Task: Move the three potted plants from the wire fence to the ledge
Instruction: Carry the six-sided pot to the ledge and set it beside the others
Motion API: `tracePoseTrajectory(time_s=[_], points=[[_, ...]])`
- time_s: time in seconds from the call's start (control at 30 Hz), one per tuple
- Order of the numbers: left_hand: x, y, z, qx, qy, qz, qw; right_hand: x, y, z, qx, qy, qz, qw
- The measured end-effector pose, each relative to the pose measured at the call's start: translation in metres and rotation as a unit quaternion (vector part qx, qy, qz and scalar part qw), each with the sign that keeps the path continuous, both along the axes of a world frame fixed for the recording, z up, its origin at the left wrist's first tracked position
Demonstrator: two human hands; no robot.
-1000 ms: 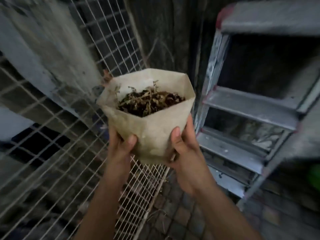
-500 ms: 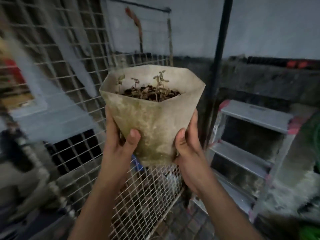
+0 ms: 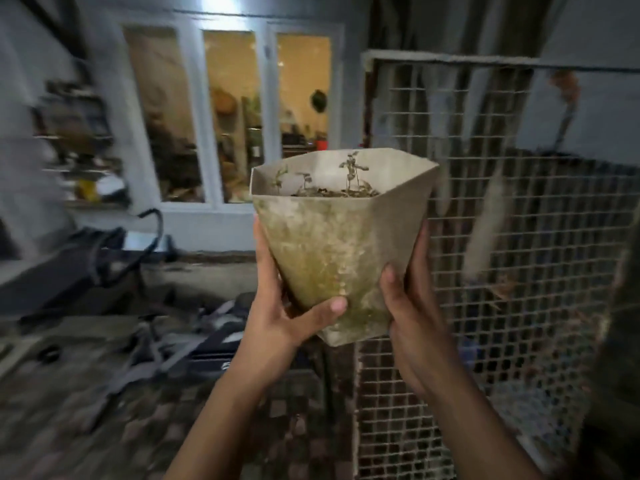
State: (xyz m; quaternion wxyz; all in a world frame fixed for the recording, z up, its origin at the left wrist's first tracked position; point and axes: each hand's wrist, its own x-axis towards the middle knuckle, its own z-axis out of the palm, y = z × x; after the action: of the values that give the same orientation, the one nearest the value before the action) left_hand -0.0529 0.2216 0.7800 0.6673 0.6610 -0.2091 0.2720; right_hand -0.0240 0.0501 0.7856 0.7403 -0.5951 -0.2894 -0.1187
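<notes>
Wire fence (image 3: 519, 237) close on the right; open paved floor (image 3: 104, 427) leftward.

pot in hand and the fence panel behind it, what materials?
Pot: looks like thin, stiff plastic sheet, matte beige. It has flat faceted sides, a thin sharp rim and greenish staining low down; coated card can't be ruled out. Both hands, left hand and right hand, keep a grip on its lower part.
Fence panel: welded metal wire mesh with square cells, dull pale finish, possibly galvanised or painted.

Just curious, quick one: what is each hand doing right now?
Left hand: closed on the pot, thumb across its front.
Right hand: closed on the same pot from the other side.
</notes>
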Motion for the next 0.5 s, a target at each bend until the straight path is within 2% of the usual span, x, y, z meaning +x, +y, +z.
tracePoseTrajectory(time_s=[0.27,0.5], points=[[-0.017,0.203,-0.017,-0.012,-0.001,0.204,0.979,0.031,0.23,-0.026,0.024,0.02,0.15,0.988],[0.002,0.331,-0.041,-0.007,0.02,0.328,0.945,0.083,0.378,-0.045,0.011,0.034,0.261,0.965]])
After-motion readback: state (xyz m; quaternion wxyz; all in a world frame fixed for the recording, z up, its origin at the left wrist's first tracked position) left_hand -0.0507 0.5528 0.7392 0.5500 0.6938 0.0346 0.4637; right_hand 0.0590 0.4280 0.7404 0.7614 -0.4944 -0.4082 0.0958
